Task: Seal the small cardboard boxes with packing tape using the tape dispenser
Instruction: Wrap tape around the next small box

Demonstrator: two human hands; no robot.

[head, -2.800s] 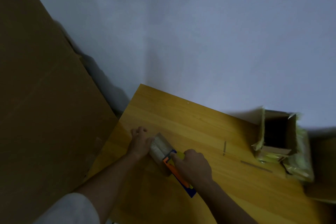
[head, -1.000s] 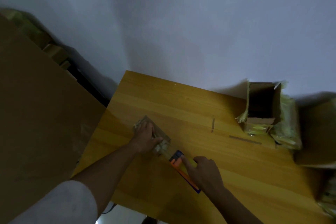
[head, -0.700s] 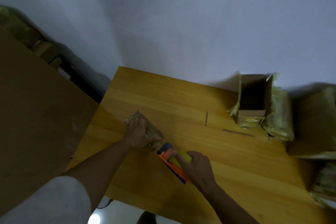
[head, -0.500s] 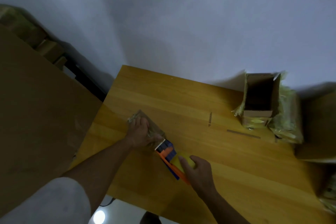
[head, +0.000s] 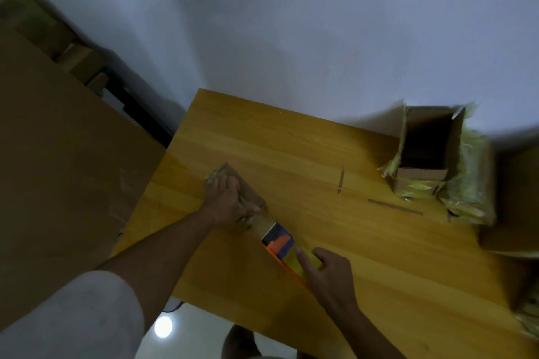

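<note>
Left hand (head: 226,202) presses box (head: 250,194) flat; right hand (head: 326,274) grips dispenser (head: 281,242) — keep the tape (head: 262,224) taut, pull straight before cutting.

Packing room, cardboard sheets (head: 58,169), wooden table (head: 350,242)

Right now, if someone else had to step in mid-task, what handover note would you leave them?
Left hand presses the small box flat on the table.
Right hand grips the tape dispenser, just off the box's near end, tape strip stretched between them.
Done: tape laid along this box.
Left: cut the strip, smooth it; the open box by the wall looks unsealed.
</note>
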